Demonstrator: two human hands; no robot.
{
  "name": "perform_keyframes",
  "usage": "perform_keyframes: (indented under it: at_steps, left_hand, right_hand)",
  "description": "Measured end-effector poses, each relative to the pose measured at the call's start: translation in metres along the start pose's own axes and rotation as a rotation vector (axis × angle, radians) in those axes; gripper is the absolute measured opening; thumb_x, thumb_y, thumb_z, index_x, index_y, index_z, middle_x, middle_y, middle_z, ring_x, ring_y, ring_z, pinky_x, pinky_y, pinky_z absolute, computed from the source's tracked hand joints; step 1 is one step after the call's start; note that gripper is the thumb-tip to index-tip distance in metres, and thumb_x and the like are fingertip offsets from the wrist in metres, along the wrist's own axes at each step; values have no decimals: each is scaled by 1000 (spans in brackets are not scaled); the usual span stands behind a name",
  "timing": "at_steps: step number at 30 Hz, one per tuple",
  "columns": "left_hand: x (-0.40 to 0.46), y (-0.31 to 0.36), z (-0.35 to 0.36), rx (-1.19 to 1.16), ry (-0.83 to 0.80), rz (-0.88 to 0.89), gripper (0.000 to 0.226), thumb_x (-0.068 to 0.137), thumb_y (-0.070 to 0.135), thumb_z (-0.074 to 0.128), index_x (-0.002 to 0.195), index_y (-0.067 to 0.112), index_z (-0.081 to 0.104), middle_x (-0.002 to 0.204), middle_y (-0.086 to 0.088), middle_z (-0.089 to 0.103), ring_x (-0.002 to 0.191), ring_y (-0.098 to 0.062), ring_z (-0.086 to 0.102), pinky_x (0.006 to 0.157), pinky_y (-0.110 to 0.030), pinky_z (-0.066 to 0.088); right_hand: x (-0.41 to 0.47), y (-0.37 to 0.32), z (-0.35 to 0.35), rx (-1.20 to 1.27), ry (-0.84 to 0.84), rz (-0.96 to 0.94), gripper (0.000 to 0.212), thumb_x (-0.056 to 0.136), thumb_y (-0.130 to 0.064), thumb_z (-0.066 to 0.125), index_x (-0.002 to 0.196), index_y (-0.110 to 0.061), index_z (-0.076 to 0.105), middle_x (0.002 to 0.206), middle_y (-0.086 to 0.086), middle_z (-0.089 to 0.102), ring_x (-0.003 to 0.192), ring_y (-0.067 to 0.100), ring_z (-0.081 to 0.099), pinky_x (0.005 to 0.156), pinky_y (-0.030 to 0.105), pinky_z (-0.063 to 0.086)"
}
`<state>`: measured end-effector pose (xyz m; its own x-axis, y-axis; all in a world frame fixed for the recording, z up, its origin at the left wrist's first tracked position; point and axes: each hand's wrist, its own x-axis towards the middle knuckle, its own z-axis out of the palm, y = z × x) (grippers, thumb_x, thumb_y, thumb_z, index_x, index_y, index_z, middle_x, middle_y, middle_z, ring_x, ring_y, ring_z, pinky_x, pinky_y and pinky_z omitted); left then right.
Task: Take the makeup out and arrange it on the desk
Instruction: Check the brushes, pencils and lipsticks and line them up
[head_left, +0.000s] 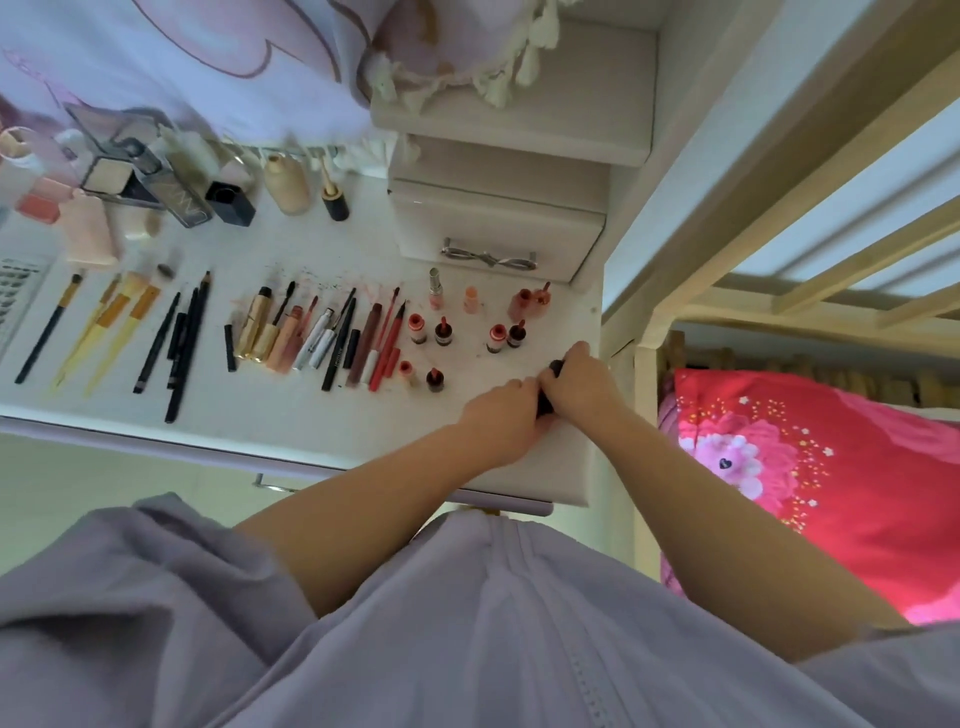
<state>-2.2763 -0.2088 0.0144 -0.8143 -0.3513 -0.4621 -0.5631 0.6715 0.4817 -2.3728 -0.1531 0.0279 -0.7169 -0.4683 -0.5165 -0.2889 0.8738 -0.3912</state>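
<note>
Hands meet at the right end of the white worktop (311, 415), where the left hand (501, 421) and right hand (582, 382) both grip one small dark tube (555, 370), probably a lipstick or lip tint, of which only a dark end above the right hand and a sliver between the two hands show. The fingers of each hand are curled round it, one hand at each end, as for pulling off or twisting a cap (a judgement; no cap line can be seen). Such a tube is judged light, rigid and smooth-sided, so it may slip under a loose hold; it is best taken round the barrel with thumb opposed to fingers, and stood on its flat base, where it would tip easily. Just beyond the hands stand small lip tint bottles (470, 338), upright and set in pairs with their caps, close enough to be knocked over by a careless wrist. Further left lie rows of lip pencils and mascara tubes (332, 338), dark eye pencils (182, 343), then makeup brushes (98, 327), all flat and roughly parallel. Behind these are an open powder compact (111, 171) and a foundation bottle (287, 184). A small white drawer unit (498, 228) sits at the back right.
</note>
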Motion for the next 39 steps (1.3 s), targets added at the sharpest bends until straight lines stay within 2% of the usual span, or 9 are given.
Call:
perform_keyframes:
  at_steps: [4,7,10,16,22,25,31,34,39]
  left_hand:
    - [-6,0,1,-10,-1,2,33,97,36,41,112,8,45,105,-10,57,95,-30,56,75,-37,46]
    - [-20,-4,-5,-171,-29,31,24,98,26,39,108,4,42,75,-3,52,68,-25,52,55,-31,35]
    - [-40,1,-20,-243,-26,106,23,99,26,38,108,5,43,69,-2,51,58,-18,46,52,-29,33]
    - [-83,10,-56,-282,-122,228,22,100,30,35,112,15,47,79,8,54,67,-7,51,60,-19,41]
    - [-125,-4,-73,-97,-135,335,11,100,33,37,98,23,43,72,9,50,62,-6,45,57,-22,35]
    - [-136,-13,-75,-70,-105,345,10,99,35,39,97,25,42,74,9,51,64,-7,48,61,-24,39]
    - [-143,-33,-64,-92,-125,220,16,98,38,41,96,22,42,70,4,48,58,-11,40,55,-24,34]
    - [-136,-49,-54,-247,-100,91,15,100,29,37,99,16,44,82,-3,54,65,-12,44,60,-21,36]
    - [-99,-37,-33,-317,178,99,19,94,29,52,103,15,63,92,-4,62,84,-16,54,74,-27,42]
  right_hand:
    - [-9,13,-7,181,-106,29,33,86,-27,53,104,0,55,76,11,64,65,27,62,57,33,53]
    - [-22,13,-20,326,-214,3,25,87,-25,53,95,-2,58,63,5,58,53,16,47,43,21,34]
    - [-39,9,-40,373,-373,-68,17,92,-26,48,87,-10,51,61,3,49,49,12,37,41,19,27]
    - [-95,-11,-81,130,-506,-340,33,97,-38,46,89,-7,55,69,0,58,56,9,46,47,16,38]
    - [-135,-31,-85,-347,-521,-569,34,99,-37,40,91,-11,60,69,-5,59,52,3,47,54,14,38]
    - [-144,-34,-76,-345,-495,-611,34,100,-37,39,87,-12,59,68,-4,59,49,-1,47,55,12,38]
    - [-142,-18,-71,-244,-566,-520,20,99,-29,43,108,-18,58,86,-6,65,72,6,59,60,15,47]
    - [-120,8,-73,-4,-511,-377,17,97,-22,50,110,-17,58,93,-4,69,84,7,66,67,19,51]
    - [-81,27,-39,357,-324,-195,20,91,-15,59,108,-11,49,101,3,71,93,18,65,81,31,50]
